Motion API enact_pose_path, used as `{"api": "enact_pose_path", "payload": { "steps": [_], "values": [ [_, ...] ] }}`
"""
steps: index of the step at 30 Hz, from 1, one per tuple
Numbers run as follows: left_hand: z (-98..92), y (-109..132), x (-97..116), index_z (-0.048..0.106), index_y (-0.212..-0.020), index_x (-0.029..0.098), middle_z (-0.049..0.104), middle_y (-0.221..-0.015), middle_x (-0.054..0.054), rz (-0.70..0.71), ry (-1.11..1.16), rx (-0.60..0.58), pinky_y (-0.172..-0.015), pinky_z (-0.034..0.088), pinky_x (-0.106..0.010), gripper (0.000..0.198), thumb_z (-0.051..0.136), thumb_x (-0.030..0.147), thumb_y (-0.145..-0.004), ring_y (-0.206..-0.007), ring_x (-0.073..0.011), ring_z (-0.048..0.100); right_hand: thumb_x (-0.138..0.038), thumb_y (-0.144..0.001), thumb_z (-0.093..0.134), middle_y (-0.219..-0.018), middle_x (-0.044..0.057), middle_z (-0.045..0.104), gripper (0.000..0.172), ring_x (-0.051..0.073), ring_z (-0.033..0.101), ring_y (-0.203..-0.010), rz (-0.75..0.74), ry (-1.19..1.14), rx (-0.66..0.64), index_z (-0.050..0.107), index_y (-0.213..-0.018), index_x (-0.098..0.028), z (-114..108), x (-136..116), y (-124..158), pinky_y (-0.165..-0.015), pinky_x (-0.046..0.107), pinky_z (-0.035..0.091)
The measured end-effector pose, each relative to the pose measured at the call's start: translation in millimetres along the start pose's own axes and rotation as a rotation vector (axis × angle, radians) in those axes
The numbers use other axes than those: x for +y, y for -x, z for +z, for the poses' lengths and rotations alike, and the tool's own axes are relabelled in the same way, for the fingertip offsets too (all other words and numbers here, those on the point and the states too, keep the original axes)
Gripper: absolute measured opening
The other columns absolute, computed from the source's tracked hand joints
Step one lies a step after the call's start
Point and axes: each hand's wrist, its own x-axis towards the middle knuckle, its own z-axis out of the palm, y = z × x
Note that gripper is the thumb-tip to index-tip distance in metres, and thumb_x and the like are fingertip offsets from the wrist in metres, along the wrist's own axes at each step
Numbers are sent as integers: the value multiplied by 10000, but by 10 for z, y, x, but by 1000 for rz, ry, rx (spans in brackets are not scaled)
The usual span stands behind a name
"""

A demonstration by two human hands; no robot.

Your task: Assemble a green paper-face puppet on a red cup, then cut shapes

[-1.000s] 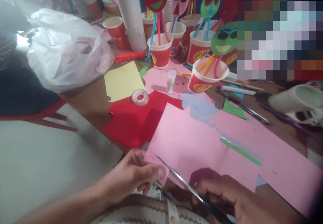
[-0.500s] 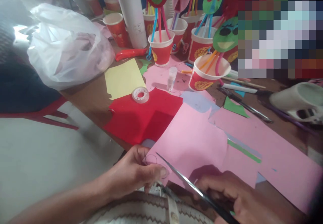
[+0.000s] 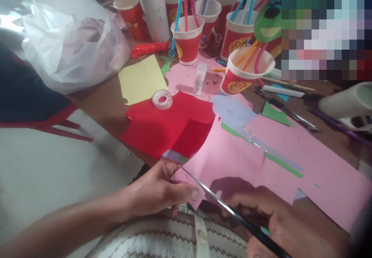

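My left hand (image 3: 168, 188) pinches the near left corner of a pink paper sheet (image 3: 215, 157), thumb on top. Circles are drawn in pencil on that corner, partly under the thumb. In my right hand (image 3: 270, 215) is a pair of scissors (image 3: 215, 198) with a black handle; its blades run across the pink sheet, tip close to my left fingers. The blades look closed together or nearly so. Beyond the sheet lies red paper (image 3: 162, 130), with a roll of clear tape (image 3: 162, 99) on its far edge.
Red paper cups (image 3: 188, 44) with coloured straws and paper faces stand at the back. A white plastic bag (image 3: 75, 44) fills the far left. Yellow paper (image 3: 142, 80), a small clear tube (image 3: 200, 78), a pen (image 3: 302, 120) and a mug (image 3: 348, 103) lie or stand around.
The pink sheet's far edge has come down and curled nearer, uncovering a green and lilac strip. The scissor blades have closed further along the drawn corner. The view has tipped slightly downward.
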Motion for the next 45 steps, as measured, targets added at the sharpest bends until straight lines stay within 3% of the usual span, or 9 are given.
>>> {"api": "enact_pose_path", "payload": {
  "steps": [9, 13, 20, 24, 28, 31, 34, 40, 45],
  "values": [
    [-43, -27, -38, 656, -578, 126, 500, -385, 40, -39, -27, -18, -318, 267, -165, 168, 601, 233, -694, -316, -53, 360, -149, -617, 666, -572, -81, 497, 192, 57, 415, -509, -12, -56, 14, 660, -801, -203, 19, 30, -59, -462, 144, 303],
    [-120, 39, -60, 675, -611, 120, 473, -409, 42, -60, -59, -140, -339, 226, -166, 205, 603, 278, -719, -333, -38, 307, -144, -655, 618, -598, -62, 602, 152, 92, 525, -534, -41, 64, 56, 677, -776, -213, -5, -15, -2, -495, 164, 367],
    [-265, 118, 78, 608, -605, 136, 513, -578, -6, 146, -246, -69, -499, 370, -188, 365, 538, 426, -817, -542, -99, 465, -329, -732, 668, -787, 11, 719, 311, 202, 662, -676, -431, 772, 607, 667, -1032, -245, -201, 167, 16, -594, 238, 470],
    [-215, 28, 56, 607, -829, 190, 627, -871, -53, 319, -549, 80, -596, 444, -204, 155, 517, 315, -844, -703, -142, 561, -294, -787, 597, -745, 47, 726, 418, 223, 675, -590, -550, 1169, 915, 573, -1191, -190, -284, 251, -13, -534, 269, 460],
    [-129, -159, 43, 633, -765, 192, 574, -1254, -86, 614, -1001, 43, -1007, 354, -355, 157, 486, 158, -809, -1143, -237, 509, -399, -810, 596, -648, 8, 699, 385, 190, 665, -547, -571, 1141, 1016, 584, -1130, -185, -368, 212, 42, -520, 244, 444],
    [-69, -319, 173, 642, -747, 186, 587, -1260, -91, 698, -1254, -116, -1081, 248, -424, 185, 475, 132, -807, -1198, -239, 486, -445, -832, 568, -621, -23, 677, 337, 144, 624, -491, -508, 995, 1058, 588, -1058, -195, -447, 133, 105, -494, 218, 424],
    [-37, -455, 319, 653, -758, 175, 578, -1273, -107, 693, -1360, -134, -1075, 259, -450, 228, 444, 151, -844, -1196, -241, 497, -438, -847, 547, -632, -31, 674, 298, 126, 605, -497, -453, 905, 1095, 580, -1032, -206, -511, 67, 146, -480, 203, 408],
    [-66, -583, 420, 650, -739, 179, 635, -1188, -87, 773, -1275, -78, -1058, 283, -446, 220, 460, 135, -841, -1123, -233, 546, -432, -831, 565, -623, -32, 670, 316, 122, 599, -492, -483, 869, 1094, 583, -1038, -194, -588, 71, 88, -476, 201, 405],
    [-121, -585, 641, 645, -740, 186, 678, -778, -54, 809, -669, 32, -675, 493, -265, 214, 471, 194, -865, -751, -176, 630, -330, -823, 534, -560, -16, 660, 230, 139, 592, -437, -565, 1079, 1226, 628, -982, -193, -654, 171, -92, -452, 226, 347]
  ]
}}
